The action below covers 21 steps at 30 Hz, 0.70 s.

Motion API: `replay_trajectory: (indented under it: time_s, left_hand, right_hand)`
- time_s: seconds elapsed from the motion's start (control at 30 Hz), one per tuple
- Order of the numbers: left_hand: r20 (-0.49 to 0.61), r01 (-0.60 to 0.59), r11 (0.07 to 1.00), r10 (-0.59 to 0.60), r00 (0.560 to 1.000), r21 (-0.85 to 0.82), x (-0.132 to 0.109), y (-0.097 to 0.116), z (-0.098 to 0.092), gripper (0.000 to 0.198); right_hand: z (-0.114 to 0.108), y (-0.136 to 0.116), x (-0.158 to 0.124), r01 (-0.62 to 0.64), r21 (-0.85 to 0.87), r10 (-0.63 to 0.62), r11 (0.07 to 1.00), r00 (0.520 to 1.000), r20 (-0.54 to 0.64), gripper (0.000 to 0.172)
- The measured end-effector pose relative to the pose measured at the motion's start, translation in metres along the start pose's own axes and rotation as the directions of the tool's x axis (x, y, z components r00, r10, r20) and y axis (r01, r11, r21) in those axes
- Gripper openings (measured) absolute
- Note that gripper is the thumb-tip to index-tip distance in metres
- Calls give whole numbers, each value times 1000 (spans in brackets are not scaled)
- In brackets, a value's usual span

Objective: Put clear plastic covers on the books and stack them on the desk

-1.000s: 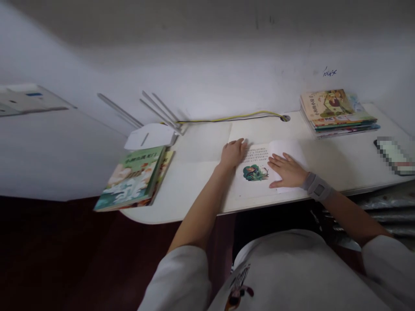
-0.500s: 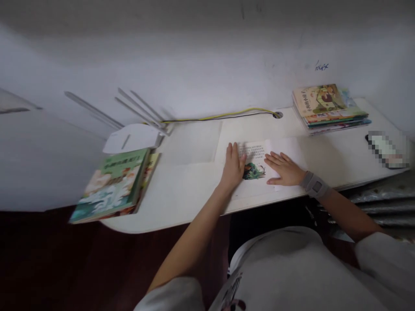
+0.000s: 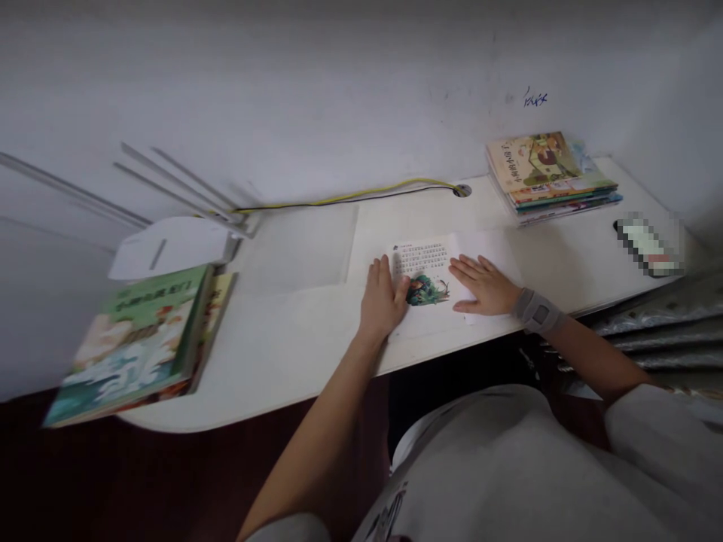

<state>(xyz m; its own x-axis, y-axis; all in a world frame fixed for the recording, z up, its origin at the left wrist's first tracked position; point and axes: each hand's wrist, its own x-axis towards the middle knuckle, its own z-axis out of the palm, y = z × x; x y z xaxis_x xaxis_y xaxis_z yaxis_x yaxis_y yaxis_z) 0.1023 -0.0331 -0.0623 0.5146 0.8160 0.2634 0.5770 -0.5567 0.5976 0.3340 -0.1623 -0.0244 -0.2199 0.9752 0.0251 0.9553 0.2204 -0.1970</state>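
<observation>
Left hand (image 3: 382, 299) and right hand (image 3: 486, 287) (flat, pinching nothing) seemingly steady the open book (image 3: 422, 258); the next move calls for gentle pressure.

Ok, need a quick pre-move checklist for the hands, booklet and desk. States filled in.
1. Left hand at the left side of the open booklet, thumb by the picture: ok.
2. Right hand laid over the white right-hand page, fingers spread: ok.
3. Printed text and picture facing up: ok.
4. Book stack at the back right apart from both hands: ok.
5. Left-hand books fully on the desk: not ok, they appear to overhang its rounded end.
6. How hard either hand presses: cannot tell.
</observation>
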Motion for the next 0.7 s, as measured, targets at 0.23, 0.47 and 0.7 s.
replay_trajectory:
  time_s: [0.23,0.47,0.7]
  left_hand:
    - [57,39,997,-42,997,63,0,7,-4,77]
    - [58,17,995,-23,998,99,0,9,-3,76]
    - [66,-8,992,0,998,128,1,10,-4,79]
  right_hand:
    - [-1,0,-4,1,-12,-1,1000,1000,15,83]
    - [-7,7,-9,18,-35,-17,999,999,30,82]
    - [-6,11,-14,10,-65,-9,998,1000,15,82]
